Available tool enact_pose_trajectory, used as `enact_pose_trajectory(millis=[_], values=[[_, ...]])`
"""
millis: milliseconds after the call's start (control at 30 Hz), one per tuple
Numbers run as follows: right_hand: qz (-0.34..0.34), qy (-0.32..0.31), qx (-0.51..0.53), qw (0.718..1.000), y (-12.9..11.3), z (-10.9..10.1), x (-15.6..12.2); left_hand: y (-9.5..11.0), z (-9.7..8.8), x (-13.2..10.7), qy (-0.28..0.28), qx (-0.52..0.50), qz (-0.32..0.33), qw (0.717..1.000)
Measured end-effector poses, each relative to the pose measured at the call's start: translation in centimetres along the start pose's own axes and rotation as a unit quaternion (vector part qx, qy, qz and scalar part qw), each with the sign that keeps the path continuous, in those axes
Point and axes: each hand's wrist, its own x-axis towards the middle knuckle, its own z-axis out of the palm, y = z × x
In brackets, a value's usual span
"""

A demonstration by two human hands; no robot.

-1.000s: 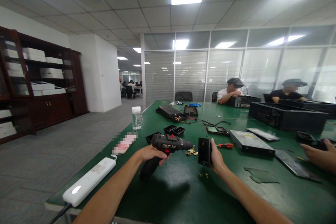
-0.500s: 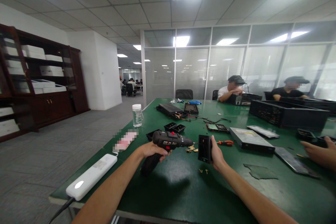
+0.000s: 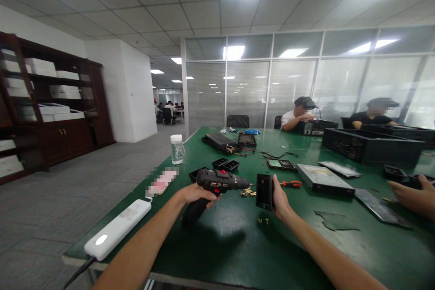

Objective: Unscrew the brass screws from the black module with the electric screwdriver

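My left hand [image 3: 195,193] is wrapped round the grip of a black cordless screwdriver [image 3: 217,182] with red markings. Its tip points right toward a small black rectangular part [image 3: 264,191], which my right hand [image 3: 280,198] holds upright on its edge above the green table [image 3: 231,244]. Small brass screws [image 3: 247,192] lie on the table between the tool tip and the part. Two more screws [image 3: 263,221] lie just in front of my right hand.
A white power strip [image 3: 117,228] lies at the table's left edge, a clear jar [image 3: 176,149] farther back. Black trays [image 3: 225,163], an orange-handled screwdriver [image 3: 291,184], a disc drive [image 3: 324,180] and a black case [image 3: 372,146] sit around. Another person's hand [image 3: 409,196] rests at right; two people sit across.
The view has shifted slightly. Both hands keep their hold, and the screwdriver and black part stay in nearly the same place.
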Motion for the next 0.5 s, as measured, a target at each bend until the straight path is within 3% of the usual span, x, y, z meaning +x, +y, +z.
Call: enact_pose_trajectory(millis=[500], values=[[0.01, 0.006, 0.004, 1.0, -0.45, 0.34, -0.73, 0.15, 0.05, -0.08, 0.01, 0.008, -0.005, 1.0]])
